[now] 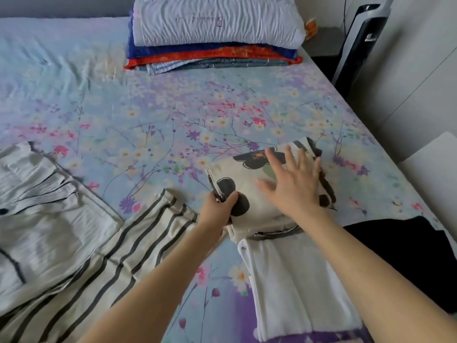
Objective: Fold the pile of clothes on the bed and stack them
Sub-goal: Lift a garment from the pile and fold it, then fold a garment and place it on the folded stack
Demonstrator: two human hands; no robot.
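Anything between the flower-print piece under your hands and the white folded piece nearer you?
Nothing visible. The flower-print piece, gripped by the left hand and pressed by the right hand, directly borders the white folded piece.

Two hands (218,206) (294,180), five garments (247,174) (296,280) (408,256) (111,256) (37,206) (one floral)

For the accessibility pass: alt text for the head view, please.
Left hand grips the edge of a folded cream flower-print garment while the right hand spreads flat over it, on a floral bedsheet beside unfolded striped clothes.
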